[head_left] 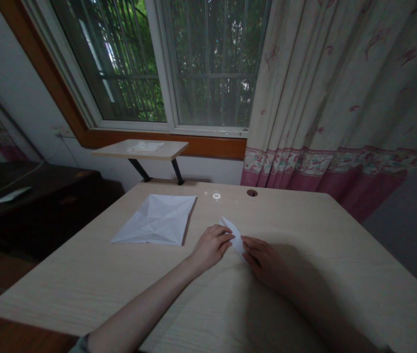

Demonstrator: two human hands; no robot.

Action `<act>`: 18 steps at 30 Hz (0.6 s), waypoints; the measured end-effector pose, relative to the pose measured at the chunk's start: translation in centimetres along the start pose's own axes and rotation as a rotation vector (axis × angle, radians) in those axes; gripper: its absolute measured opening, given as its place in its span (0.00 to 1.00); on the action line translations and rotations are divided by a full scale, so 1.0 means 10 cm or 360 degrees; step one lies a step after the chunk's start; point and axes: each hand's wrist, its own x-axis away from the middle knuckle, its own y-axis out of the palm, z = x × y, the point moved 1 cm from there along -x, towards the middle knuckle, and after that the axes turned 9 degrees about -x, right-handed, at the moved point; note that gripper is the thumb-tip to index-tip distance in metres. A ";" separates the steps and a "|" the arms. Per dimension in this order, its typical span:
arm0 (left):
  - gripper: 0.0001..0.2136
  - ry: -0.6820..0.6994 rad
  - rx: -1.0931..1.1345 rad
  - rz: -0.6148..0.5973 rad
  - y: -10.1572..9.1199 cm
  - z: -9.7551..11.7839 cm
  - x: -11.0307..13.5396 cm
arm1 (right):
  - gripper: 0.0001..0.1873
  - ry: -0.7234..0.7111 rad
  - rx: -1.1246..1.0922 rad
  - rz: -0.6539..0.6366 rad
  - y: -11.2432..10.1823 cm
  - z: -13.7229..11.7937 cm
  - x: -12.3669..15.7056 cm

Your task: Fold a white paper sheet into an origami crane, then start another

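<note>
A small folded white paper piece (pixel 233 231) lies on the light wooden desk (pixel 304 230), pointing away from me. My left hand (pixel 211 246) presses on its left side with curled fingertips. From the right, my right hand (pixel 263 259) lies with its fingers against the paper's near end. Most of the paper's lower part is hidden under both hands. A larger creased white sheet (pixel 157 219) lies flat to the left, untouched.
A small raised shelf (pixel 140 149) with a white paper on it stands at the desk's back edge under the window. A floral curtain (pixel 341 98) hangs at the right. A dark cabinet (pixel 28 196) stands left. A cable hole (pixel 251 192) is near the desk's back.
</note>
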 end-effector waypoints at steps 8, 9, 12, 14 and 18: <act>0.11 0.0006 -0.0054 0.0043 0.05 -0.05 0.02 | 0.17 -0.0024 0.0080 -0.0085 -0.05 -0.06 -0.03; 0.11 0.0001 -0.0038 0.0039 0.07 -0.06 0.02 | 0.17 -0.0034 0.0088 -0.0092 -0.06 -0.07 -0.02; 0.13 -0.0013 0.0036 -0.0017 0.08 -0.07 0.02 | 0.17 -0.0022 0.0096 -0.0116 -0.07 -0.08 -0.01; 0.15 -0.0015 0.0081 -0.0074 0.07 -0.07 0.02 | 0.17 -0.0030 0.0093 -0.0117 -0.08 -0.09 -0.01; 0.16 -0.0025 0.0125 -0.0143 0.07 -0.06 0.02 | 0.16 -0.0039 0.0108 -0.0125 -0.09 -0.11 0.00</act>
